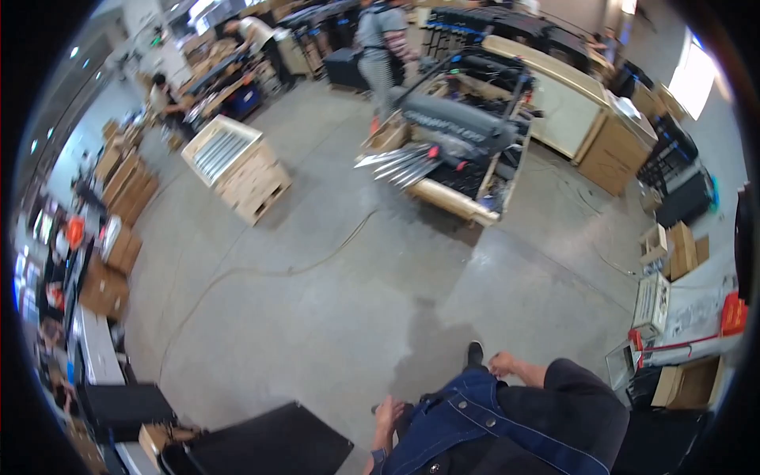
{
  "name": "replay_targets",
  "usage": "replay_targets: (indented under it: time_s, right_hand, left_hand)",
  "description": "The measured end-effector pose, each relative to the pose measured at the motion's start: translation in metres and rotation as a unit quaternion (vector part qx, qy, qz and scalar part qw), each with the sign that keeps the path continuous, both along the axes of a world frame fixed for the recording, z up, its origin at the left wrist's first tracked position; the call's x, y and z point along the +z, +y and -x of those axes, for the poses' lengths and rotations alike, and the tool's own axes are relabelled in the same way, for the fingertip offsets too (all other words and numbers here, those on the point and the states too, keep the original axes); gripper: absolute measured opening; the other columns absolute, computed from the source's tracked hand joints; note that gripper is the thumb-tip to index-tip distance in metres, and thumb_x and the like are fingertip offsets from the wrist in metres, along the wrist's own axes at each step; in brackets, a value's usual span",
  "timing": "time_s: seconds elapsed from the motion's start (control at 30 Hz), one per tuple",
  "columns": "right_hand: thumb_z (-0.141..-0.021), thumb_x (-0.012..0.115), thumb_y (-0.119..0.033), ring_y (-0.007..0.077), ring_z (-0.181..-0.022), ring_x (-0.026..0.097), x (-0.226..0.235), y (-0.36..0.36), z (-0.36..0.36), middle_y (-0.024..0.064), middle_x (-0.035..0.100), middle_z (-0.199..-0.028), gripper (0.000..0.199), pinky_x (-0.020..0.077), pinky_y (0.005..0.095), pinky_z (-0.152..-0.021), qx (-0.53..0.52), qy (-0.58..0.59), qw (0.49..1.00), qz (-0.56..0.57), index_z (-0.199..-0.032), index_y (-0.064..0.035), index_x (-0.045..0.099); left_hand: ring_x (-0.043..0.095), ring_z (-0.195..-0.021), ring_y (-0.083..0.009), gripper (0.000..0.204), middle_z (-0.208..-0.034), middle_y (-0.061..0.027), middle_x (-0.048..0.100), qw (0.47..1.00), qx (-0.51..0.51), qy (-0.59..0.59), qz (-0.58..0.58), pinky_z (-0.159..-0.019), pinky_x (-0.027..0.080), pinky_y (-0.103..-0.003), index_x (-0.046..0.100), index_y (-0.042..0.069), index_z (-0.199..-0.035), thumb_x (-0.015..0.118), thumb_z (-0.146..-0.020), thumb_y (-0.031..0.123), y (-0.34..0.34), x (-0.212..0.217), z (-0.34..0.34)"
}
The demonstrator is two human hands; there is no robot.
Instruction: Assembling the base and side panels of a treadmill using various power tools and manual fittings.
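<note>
I look down at my own body in blue denim overalls (467,416) and a dark shirt, standing on a grey concrete floor (332,301). My left hand (389,413) hangs at my side with fingers loosely curled and nothing in it. My right hand (502,363) hangs by my hip, fingers curled, holding nothing that I can see. One dark shoe (474,353) shows just ahead of my right hand. A black flat case (273,447) lies on the floor left of my left hand.
A wooden cart (463,150) loaded with long dark and silver metal parts stands ahead. A wooden pallet crate (241,170) sits to the left. A thin cable (317,257) snakes across the floor. Cardboard boxes (119,253) line the left; people work at the far benches.
</note>
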State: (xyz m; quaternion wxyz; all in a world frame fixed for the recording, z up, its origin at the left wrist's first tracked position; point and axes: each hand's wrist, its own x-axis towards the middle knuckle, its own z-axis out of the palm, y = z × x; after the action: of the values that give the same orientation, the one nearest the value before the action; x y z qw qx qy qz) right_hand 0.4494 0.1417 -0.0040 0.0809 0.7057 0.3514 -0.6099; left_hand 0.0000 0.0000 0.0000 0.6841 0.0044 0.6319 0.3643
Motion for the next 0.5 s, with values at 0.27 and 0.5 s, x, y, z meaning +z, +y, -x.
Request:
replay_targets:
  time_s: [0.27,0.5]
  right_hand:
    - [-0.087,0.067,-0.021,0.0207,-0.063,0.067,0.008,0.025,-0.277,0.0135,0.07,-0.082,0.025,0.0562,0.0348,-0.055,-0.299,0.007,0.944,-0.136,-0.101,0.0002,0.068]
    - [-0.09,0.063,-0.018,0.0227,-0.061,0.068,0.052,0.102,-0.4,0.0145,0.068,-0.084,0.027,0.0572,0.0338,-0.051,-0.498,0.026,0.862,-0.092,-0.11,-0.0002,0.06]
  left_hand:
    - [0.065,-0.064,-0.0252,0.031,-0.075,-0.0095,0.066,0.966,-0.181,0.094,0.159,-0.053,0.052,-0.038,0.064,0.006,-0.093,0.056,-0.097,0.036,0.137,-0.015,-0.181]
    - [0.052,-0.059,-0.0112,0.034,-0.065,-0.0046,0.061,0.872,-0.394,0.278,-0.081,-0.053,0.04,-0.036,0.07,0.008,-0.082,0.063,-0.092,0.039,0.342,-0.007,-0.357]
